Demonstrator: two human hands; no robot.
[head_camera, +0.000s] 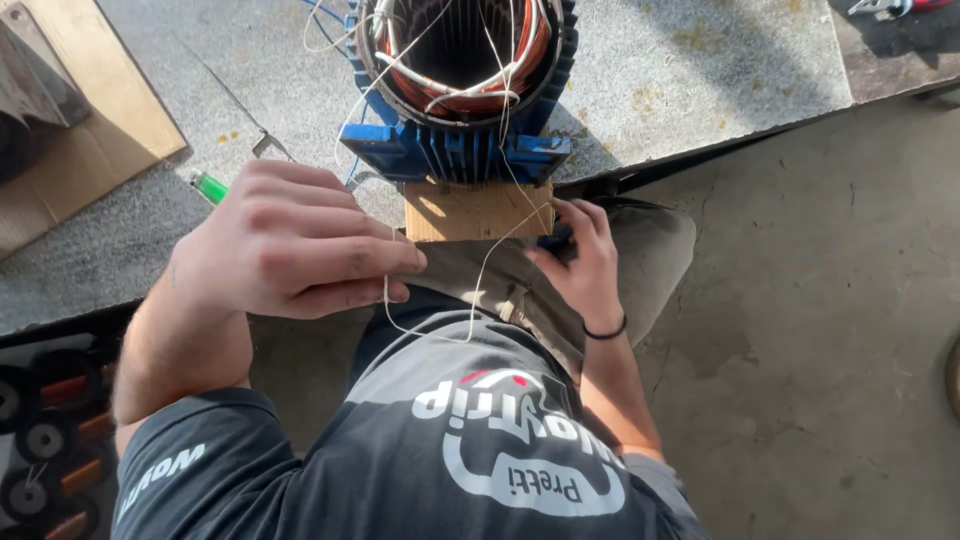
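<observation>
A blue finned motor housing (455, 150) with copper windings (530, 50) stands on a small wooden block (478, 210) at the edge of a grey stone bench (680, 70). White cord (480, 270) runs from the windings down over the block and hangs in a loop. My left hand (290, 240) is closed, pinching this cord near the block's left side. My right hand (580, 265) sits below the block's right corner, its fingers curled around a small dark object that is mostly hidden.
A green lighter (208, 186) lies on the bench left of my left hand. A wooden board (90, 130) sits at the far left. Dark rollers with orange parts (45, 440) are stacked lower left. Concrete floor (820, 300) spreads to the right.
</observation>
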